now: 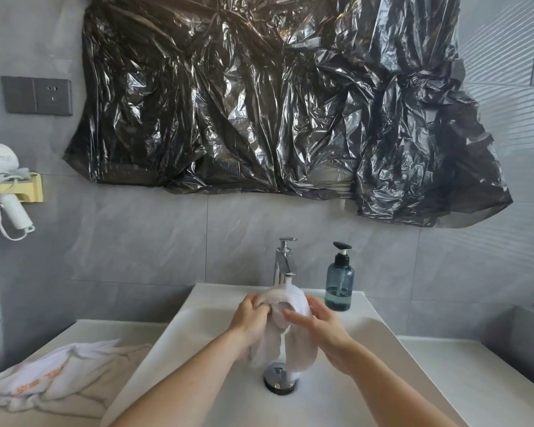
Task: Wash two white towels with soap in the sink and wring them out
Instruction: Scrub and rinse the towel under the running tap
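Left hand at centre frame, fingers curled into the upper left fold of a white towel, gripping it. Right hand just right of it, fingers straight and laid flat against the towel's right side, pressing rather than clasping. Towel held up between both hands under the spout of the chrome faucet, bunched at the top, lower end hanging down over the round chrome drain in the white sink; running water hard to make out, perhaps a thin stream at the spout. Both bare forearms reaching in from the bottom edge of the frame.

Second white towel with orange lettering, crumpled on the worktop at lower left, well apart from the hands, lying on beige cloth. Blue-grey soap dispenser with black pump upright on the sink's back ledge, just right of the faucet. Black plastic sheeting across the upper wall. White hair dryer in a yellow holder at the left edge, dark wall socket above it
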`<state>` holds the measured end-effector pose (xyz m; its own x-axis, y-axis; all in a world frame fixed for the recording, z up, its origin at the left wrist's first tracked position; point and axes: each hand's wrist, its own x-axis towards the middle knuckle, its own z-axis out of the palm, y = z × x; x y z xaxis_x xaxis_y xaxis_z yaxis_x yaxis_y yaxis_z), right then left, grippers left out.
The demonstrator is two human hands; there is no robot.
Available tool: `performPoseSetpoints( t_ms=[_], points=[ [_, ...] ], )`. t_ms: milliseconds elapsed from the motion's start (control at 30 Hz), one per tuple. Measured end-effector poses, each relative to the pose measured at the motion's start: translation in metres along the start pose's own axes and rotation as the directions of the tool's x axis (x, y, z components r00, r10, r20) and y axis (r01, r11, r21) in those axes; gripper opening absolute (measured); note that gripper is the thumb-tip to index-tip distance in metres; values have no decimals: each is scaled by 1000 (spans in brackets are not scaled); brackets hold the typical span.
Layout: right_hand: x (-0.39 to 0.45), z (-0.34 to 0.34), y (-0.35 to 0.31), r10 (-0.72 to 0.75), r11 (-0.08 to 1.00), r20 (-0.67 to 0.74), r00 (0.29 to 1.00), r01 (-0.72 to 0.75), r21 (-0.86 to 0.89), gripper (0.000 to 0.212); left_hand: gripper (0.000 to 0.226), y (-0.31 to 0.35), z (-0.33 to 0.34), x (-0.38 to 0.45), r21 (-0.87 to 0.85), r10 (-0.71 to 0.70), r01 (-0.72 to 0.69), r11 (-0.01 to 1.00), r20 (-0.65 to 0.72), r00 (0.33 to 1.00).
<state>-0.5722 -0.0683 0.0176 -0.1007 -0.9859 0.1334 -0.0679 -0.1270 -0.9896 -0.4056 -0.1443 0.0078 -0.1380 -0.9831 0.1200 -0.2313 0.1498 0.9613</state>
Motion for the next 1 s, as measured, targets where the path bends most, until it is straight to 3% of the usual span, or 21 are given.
performPoseSetpoints(
  t_ms=[100,267,500,633,800,1000],
  points=[
    [2,1,-2,12,1000,94,996,-12,1,58,20,4,6,4,-176,-90,79,981,-57,994],
    [8,4,4,104,995,30,994,-103,-17,72,30,10,18,-1,-404,-259,251,880,36,965],
    [17,11,17,76,997,-10,997,-76,-23,68,45,5,16,2,-510,-92,258,821,327,940],
    [24,12,10,39,994,-40,998,-43,-104,51,65,-3,19,5,-350,-27,153,924,340,940],
    [23,16,7,-75,990,-88,993,63,-129,33,62,-14,25,19,-130,154,-142,981,92,984],
    [21,16,16,-169,968,-62,984,154,-199,37,56,-6,14,5,112,154,-161,981,66,986]
  ],
)
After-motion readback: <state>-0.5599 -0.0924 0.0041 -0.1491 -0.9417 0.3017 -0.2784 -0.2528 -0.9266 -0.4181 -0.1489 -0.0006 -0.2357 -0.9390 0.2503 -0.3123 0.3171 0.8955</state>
